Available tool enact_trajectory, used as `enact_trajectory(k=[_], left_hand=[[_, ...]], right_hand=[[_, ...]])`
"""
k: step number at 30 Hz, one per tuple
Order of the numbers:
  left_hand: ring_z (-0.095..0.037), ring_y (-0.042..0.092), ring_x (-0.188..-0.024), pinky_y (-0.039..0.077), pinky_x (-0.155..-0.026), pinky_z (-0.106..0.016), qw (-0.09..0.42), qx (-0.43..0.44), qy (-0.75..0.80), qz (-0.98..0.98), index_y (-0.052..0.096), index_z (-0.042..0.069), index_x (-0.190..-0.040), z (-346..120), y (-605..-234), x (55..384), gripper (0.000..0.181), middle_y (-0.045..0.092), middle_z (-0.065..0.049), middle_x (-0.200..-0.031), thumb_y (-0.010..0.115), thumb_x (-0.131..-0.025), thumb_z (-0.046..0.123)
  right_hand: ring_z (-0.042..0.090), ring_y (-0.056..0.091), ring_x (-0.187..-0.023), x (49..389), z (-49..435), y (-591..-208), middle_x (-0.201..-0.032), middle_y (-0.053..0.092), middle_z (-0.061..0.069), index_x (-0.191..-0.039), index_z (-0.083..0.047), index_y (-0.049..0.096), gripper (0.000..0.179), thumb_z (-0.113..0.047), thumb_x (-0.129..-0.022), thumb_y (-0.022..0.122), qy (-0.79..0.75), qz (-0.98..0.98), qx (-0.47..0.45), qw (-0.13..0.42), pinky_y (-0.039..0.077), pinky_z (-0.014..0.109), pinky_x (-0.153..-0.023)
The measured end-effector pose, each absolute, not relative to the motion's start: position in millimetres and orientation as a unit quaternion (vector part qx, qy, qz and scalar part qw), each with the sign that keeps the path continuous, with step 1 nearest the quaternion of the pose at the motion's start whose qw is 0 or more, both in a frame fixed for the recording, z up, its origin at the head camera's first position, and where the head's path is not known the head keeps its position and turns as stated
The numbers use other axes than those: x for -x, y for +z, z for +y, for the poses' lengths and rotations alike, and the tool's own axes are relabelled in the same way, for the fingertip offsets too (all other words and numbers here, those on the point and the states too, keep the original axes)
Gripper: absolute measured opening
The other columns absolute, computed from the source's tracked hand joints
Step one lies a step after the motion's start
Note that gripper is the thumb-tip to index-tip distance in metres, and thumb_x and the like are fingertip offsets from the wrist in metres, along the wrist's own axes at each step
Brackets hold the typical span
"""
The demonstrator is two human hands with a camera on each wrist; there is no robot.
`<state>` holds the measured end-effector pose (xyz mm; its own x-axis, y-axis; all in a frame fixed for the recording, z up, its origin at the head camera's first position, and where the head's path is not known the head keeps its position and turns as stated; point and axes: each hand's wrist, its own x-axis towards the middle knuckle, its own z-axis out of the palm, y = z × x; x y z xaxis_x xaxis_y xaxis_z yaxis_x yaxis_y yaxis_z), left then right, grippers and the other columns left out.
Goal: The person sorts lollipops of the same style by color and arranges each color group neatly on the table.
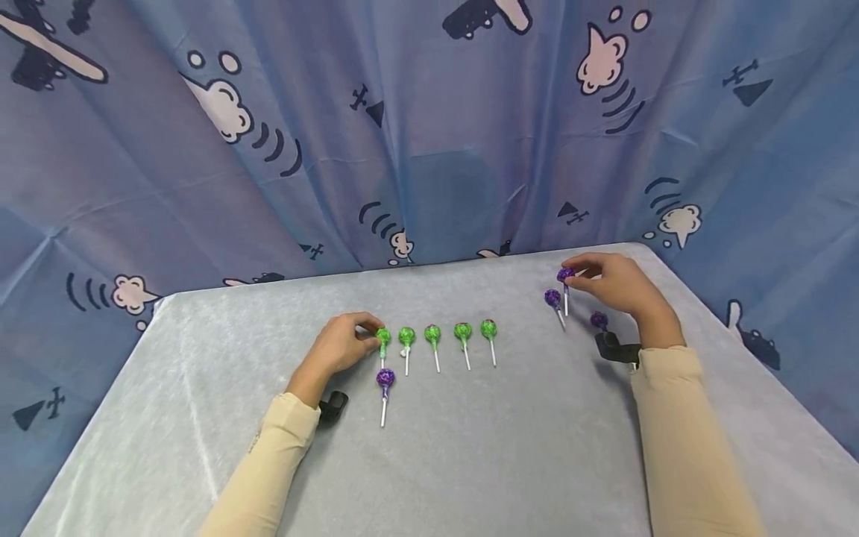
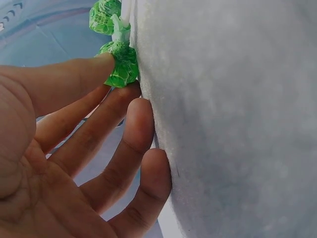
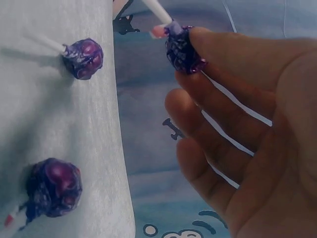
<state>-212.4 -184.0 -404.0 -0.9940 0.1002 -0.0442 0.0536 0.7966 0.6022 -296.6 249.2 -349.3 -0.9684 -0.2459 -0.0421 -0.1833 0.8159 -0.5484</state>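
Note:
My left hand (image 1: 341, 343) pinches the wrapped head of a green lollipop (image 2: 121, 67) between thumb and forefinger, at the left end of a row of green lollipops (image 1: 432, 333). Its other fingertips rest at the table surface. Just in front of that candy lies a purple lollipop (image 1: 385, 379), stick toward me. At the far right, my right hand (image 1: 614, 282) holds another purple lollipop (image 3: 182, 49) by its head with thumb and fingertips, stick pointing away from the palm. Two more purple lollipops lie near this hand, one to its left (image 1: 552, 297) and one by the wrist (image 1: 599, 320).
A pale cloth covers the table (image 1: 510, 447). Behind it hangs a blue patterned curtain (image 1: 443, 186), close along the far edge. Black wrist cameras sit under the left wrist (image 1: 332, 407) and the right wrist (image 1: 614, 348), low over the cloth.

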Motion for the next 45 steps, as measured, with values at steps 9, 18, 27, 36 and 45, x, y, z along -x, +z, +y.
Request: enact_trajectory(k=[9, 18, 27, 36, 45], left_hand=[[-0.024, 0.067, -0.100, 0.053, -0.086, -0.042, 0.033, -0.041, 0.320, 0.946, 0.074, 0.016, -0.112, -184.1, -404.8, 211.4, 0.022, 0.073, -0.006, -0.114, 0.073, -0.090, 0.018], [-0.023, 0.067, -0.099, 0.054, -0.085, -0.041, 0.031, -0.042, 0.320, 0.946, 0.074, 0.015, -0.111, -183.5, -405.7, 209.7, 0.022, 0.073, -0.005, -0.112, 0.073, -0.088, 0.015], [-0.023, 0.068, -0.098, 0.054, -0.083, -0.041, 0.025, -0.045, 0.317, 0.947, 0.074, 0.015, -0.110, -181.4, -404.9, 210.9, 0.023, 0.073, -0.005, -0.111, 0.072, -0.087, 0.015], [-0.024, 0.069, -0.100, 0.055, -0.083, -0.041, 0.026, -0.044, 0.316, 0.947, 0.074, 0.015, -0.111, -182.0, -404.7, 211.4, 0.024, 0.073, -0.006, -0.112, 0.071, -0.087, 0.014], [-0.025, 0.068, -0.102, 0.054, -0.086, -0.043, 0.020, -0.043, 0.311, 0.949, 0.074, 0.015, -0.110, -182.4, -406.0, 212.4, 0.023, 0.074, -0.005, -0.111, 0.072, -0.087, 0.016]], right_hand=[[0.038, 0.056, -0.117, 294.3, 239.4, -350.9, -0.128, 0.063, 0.021, -0.134, -0.009, 0.061, 0.042, -0.029, -0.097, 0.063, -0.285, 0.948, 0.123, 0.064, 0.045, 0.059, -0.098], [0.036, 0.057, -0.115, 289.2, 225.6, -348.4, -0.125, 0.065, 0.019, -0.132, -0.010, 0.062, 0.040, -0.028, -0.097, 0.064, -0.283, 0.947, 0.130, 0.072, 0.047, 0.055, -0.093], [0.034, 0.060, -0.110, 287.3, 216.9, -348.9, -0.118, 0.069, 0.018, -0.128, -0.008, 0.065, 0.037, -0.026, -0.096, 0.066, -0.273, 0.948, 0.159, 0.051, 0.046, 0.056, -0.096], [0.031, 0.062, -0.106, 287.4, 208.0, -351.1, -0.114, 0.071, 0.016, -0.126, -0.008, 0.066, 0.036, -0.025, -0.095, 0.067, -0.270, 0.945, 0.183, 0.040, 0.048, 0.045, -0.087], [0.030, 0.061, -0.107, 288.6, 196.2, -353.5, -0.117, 0.069, 0.015, -0.130, -0.008, 0.065, 0.039, -0.026, -0.095, 0.067, -0.281, 0.941, 0.186, 0.042, 0.047, 0.036, -0.080]])
